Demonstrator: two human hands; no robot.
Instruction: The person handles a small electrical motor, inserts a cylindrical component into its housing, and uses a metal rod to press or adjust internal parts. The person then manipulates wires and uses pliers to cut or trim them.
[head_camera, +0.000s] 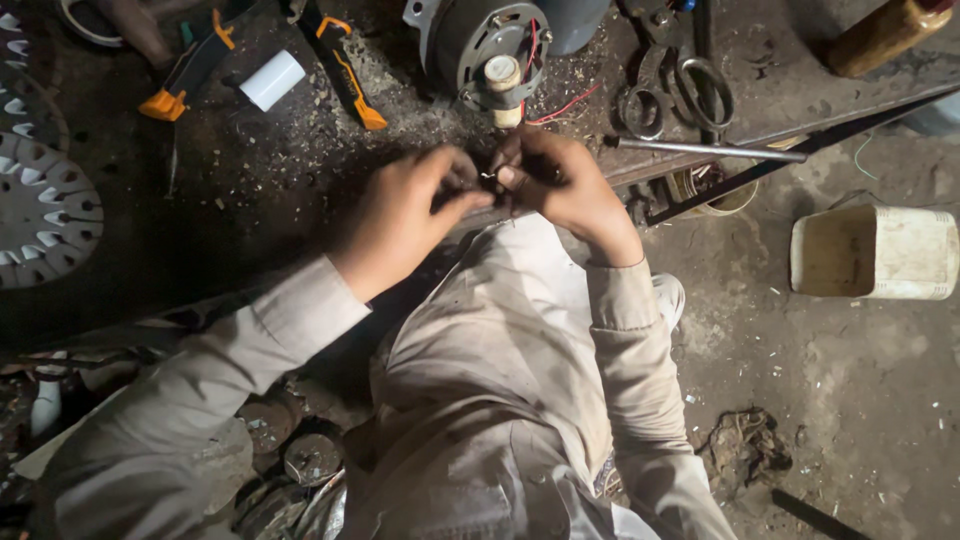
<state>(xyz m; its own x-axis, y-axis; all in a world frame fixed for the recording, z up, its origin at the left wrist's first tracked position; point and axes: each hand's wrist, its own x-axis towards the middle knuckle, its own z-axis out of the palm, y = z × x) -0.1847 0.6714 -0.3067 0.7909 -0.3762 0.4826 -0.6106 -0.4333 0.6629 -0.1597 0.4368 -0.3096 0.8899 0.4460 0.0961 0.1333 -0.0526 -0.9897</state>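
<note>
A small dark part with a thin bright wire end (489, 177) is pinched between the two hands at the near edge of the bench (300, 190), just in front of the electric motor (480, 45). The left hand (400, 215) is closed narrowly, thumb against forefinger on the piece; the right hand (560, 180) is curled tight on its other side, fingertips meeting the left's. What the part is exactly cannot be told (it is mostly hidden by the fingers).

The work would be best done with the grip kept close to the wire end, so that the fine strand is not bent sideways, and with both wrists steadied over the bench edge.

Room is tight ahead: the motor's shaft (503, 78) and its red leads (560, 105) stand just beyond the knuckles. A steel rod (710, 150) lies across to the right, near the right hand, with scissors (675, 85) behind it. To the left, orange-handled pliers (345, 70) and a white cylinder (272, 80) lie well apart from the hands. Open space is found only toward the body and over the floor, where a cream tub (875, 252) stands.
</note>
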